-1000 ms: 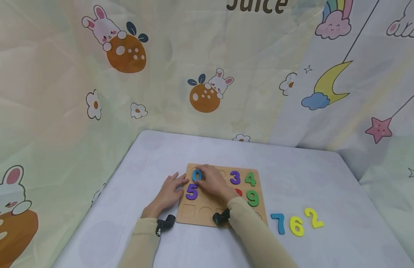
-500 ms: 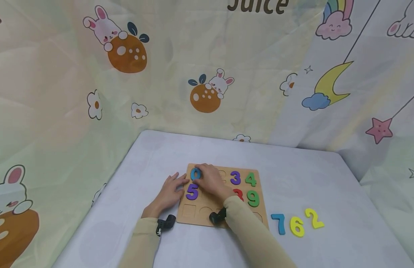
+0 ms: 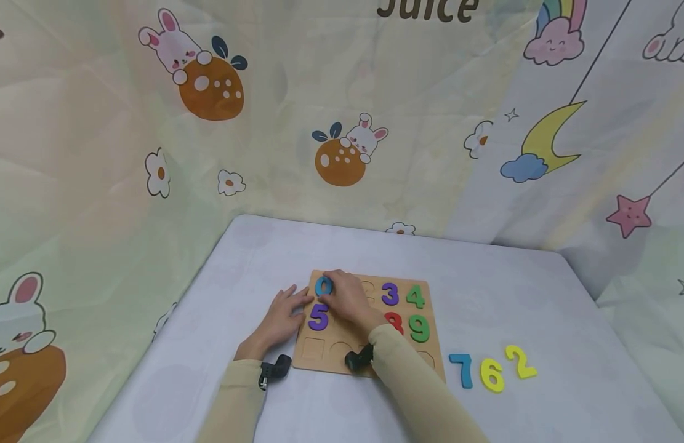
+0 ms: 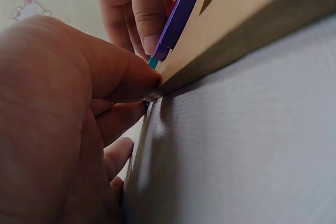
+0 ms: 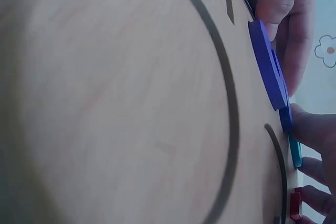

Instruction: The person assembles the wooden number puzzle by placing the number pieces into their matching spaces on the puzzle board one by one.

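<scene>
On the table lies a wooden number board [image 3: 338, 337] with cut-out slots. My right hand [image 3: 350, 301] reaches over it and pinches the blue number 0 [image 3: 317, 287] at the board's far left corner. The purple number 5 [image 3: 319, 316] sits just below the 0. My left hand [image 3: 277, 325] touches the board's left edge, thumb and fingertips against its side in the left wrist view. In the right wrist view a red piece [image 5: 296, 205] shows under the right fingers [image 5: 315, 169]; the head view hides it.
Purple 3 [image 3: 385, 295], green 4 [image 3: 416, 298], red 8 [image 3: 396, 321] and green 9 [image 3: 420, 328] lie on the board. Right of it on the white table [image 3: 574, 332] are a blue 7 [image 3: 466, 372], yellow 6 [image 3: 487, 376] and yellow 2 [image 3: 523, 364]. A printed cloth [image 3: 275, 92] hangs behind.
The right hand has shifted slightly left and away from the body with the blue 0, uncovering more of the red 8. The left hand stays at the board's edge.
</scene>
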`<action>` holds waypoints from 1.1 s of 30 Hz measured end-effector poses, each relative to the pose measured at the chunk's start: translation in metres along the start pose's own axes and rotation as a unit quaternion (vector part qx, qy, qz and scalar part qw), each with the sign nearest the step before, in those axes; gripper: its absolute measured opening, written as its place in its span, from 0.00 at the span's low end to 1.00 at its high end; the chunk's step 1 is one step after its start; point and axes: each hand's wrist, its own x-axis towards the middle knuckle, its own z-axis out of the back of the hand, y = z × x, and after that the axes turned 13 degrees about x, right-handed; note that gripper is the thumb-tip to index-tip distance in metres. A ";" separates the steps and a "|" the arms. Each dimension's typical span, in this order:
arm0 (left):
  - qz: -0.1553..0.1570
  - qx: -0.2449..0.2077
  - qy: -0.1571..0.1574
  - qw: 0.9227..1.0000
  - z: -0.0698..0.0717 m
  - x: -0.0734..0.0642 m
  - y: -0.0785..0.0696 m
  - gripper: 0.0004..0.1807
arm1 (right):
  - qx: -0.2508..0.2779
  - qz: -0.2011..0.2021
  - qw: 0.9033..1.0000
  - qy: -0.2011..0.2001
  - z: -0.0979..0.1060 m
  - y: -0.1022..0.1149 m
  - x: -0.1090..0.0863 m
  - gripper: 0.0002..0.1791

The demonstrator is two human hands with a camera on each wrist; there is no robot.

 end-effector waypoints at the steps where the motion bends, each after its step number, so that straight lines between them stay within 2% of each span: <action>1: -0.001 0.000 0.000 1.000 0.000 0.000 0.000 0.22 | -0.001 0.000 1.000 0.001 0.000 0.000 0.000 0.32; 6: 0.000 0.000 0.000 1.000 -0.001 0.001 0.000 0.22 | 0.000 0.008 1.000 -0.002 0.005 -0.004 -0.005 0.32; 12: 0.002 -0.004 0.005 1.000 0.000 0.001 -0.001 0.22 | 0.024 0.022 0.999 -0.016 0.015 -0.010 -0.017 0.31; 20: 0.002 -0.003 0.003 1.000 -0.001 0.000 0.001 0.22 | 0.016 -0.004 1.000 0.004 0.024 -0.007 -0.034 0.30; 26: -0.002 -0.001 0.005 1.000 -0.002 0.000 0.002 0.22 | -0.007 0.000 1.000 0.015 0.031 -0.004 -0.050 0.28; 33: -0.008 -0.001 -0.002 1.000 0.000 0.002 0.001 0.23 | 0.004 -0.020 1.000 0.008 0.047 -0.014 -0.069 0.27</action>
